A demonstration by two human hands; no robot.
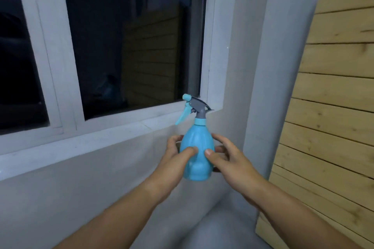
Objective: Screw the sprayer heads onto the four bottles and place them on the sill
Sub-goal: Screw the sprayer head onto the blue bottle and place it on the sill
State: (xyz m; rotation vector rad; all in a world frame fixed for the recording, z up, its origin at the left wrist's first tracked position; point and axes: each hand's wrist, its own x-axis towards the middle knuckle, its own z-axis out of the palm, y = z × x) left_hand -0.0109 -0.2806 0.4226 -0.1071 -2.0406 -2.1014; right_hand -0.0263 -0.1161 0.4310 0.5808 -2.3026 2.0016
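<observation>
A blue spray bottle is held upright in the air between both hands, below and just in front of the white window sill. A grey and light-blue sprayer head sits on its neck, with the trigger pointing left. My left hand wraps the bottle's left side, thumb on the front. My right hand grips the right side, thumb also on the front. No other bottles are in view.
A white-framed window with dark glass rises above the sill. A grey wall column stands to the right. Wooden slat panelling fills the far right. A grey wall lies under the sill.
</observation>
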